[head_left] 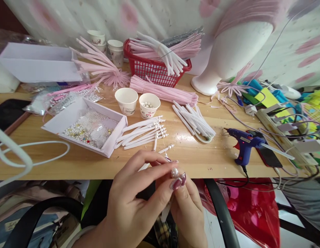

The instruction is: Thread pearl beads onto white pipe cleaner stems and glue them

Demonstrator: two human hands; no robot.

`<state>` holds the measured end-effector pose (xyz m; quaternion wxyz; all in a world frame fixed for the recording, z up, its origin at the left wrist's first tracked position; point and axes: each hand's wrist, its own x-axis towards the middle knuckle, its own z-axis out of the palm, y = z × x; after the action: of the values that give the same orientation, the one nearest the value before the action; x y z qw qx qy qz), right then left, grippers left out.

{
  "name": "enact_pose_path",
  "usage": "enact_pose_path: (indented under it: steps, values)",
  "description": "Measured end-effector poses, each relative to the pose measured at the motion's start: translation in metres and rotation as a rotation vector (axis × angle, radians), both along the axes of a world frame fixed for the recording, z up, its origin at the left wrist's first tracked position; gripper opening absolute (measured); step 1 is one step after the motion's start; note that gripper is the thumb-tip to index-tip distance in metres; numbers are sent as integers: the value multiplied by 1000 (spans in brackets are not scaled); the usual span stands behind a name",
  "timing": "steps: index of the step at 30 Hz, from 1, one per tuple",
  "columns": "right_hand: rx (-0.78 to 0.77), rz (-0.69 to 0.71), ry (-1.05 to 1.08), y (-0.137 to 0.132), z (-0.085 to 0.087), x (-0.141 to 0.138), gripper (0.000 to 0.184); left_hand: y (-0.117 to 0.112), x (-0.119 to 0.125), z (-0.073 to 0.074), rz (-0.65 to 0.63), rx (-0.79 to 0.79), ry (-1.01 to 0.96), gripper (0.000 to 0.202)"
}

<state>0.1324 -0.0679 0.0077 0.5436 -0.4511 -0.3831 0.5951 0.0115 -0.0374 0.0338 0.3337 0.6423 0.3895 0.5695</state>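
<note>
Since the pearl bead (174,171) looks tiny and likely to roll, my left hand (136,198) pinches it between nearly closed fingers (157,172) near the tabletop (79,171) edge; my right hand's (188,215) hold I can't tell

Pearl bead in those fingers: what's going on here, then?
A person has both hands together at the near edge of a wooden table. The left hand pinches a pearl bead between fingertips; the right hand closes in beside it, its grip partly hidden. Just beyond lie white pipe cleaners tipped with small beads. A paper cup and a white box hold more beads. Off to the right, a blue glue gun is untouched.
</note>
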Motion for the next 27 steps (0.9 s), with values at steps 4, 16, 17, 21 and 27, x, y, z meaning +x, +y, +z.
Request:
enact_pose_path:
  steps: [4,16,17,21,27]
  values:
    - [-36,60,24,2,-3,-1,45,0,-1,-1,4,-49,-55,27]
    - [69,81,44,5,-3,3,49,8,-11,4,-107,50,81,16]
    - [64,88,38,5,-3,3,50,8,-10,4,-108,34,67,17]
    - [49,80,17,3,-5,4,51,8,-8,4,-61,-50,-35,18]
    - [179,87,128,2,-12,5,35,7,-4,2,8,-74,-89,12]
